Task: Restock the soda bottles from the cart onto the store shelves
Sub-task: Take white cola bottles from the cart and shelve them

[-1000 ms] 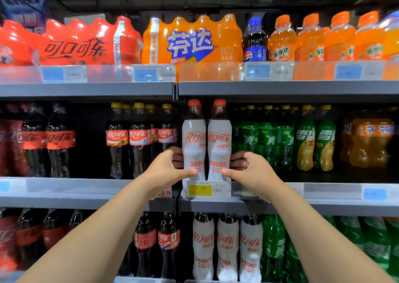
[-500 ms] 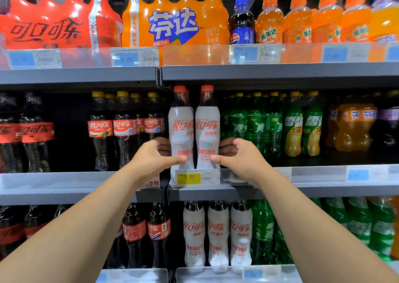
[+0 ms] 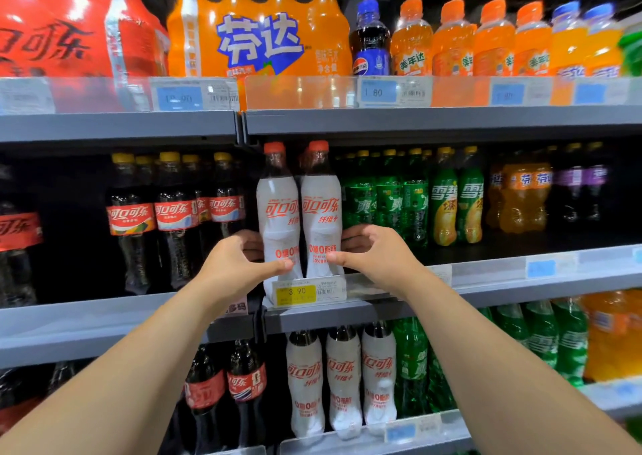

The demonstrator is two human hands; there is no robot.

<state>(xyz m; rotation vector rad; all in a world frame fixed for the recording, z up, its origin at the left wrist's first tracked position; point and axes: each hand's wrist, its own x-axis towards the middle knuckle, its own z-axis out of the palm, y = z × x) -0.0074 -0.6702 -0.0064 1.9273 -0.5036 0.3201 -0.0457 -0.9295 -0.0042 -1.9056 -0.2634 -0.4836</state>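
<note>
Two white-sleeved cola bottles with red caps stand side by side at the front of the middle shelf [image 3: 486, 291], above a yellow price tag [image 3: 295, 293]. My left hand [image 3: 236, 263] grips the left white bottle [image 3: 278, 208] low on its body, thumb across the front and fingers behind it. My right hand [image 3: 375, 255] grips the right white bottle [image 3: 321, 208] the same way. Both bottles are upright and touch each other. The cart is out of view.
Dark cola bottles [image 3: 173, 215] stand left of the pair and green soda bottles [image 3: 389, 204] right of it. The top shelf carries red and orange multipacks [image 3: 257, 37] and orange bottles. The lower shelf holds three more white bottles [image 3: 342, 378].
Both hands stay on the two white bottles in the same grip. Only the camera view has shifted slightly against the shelves.
</note>
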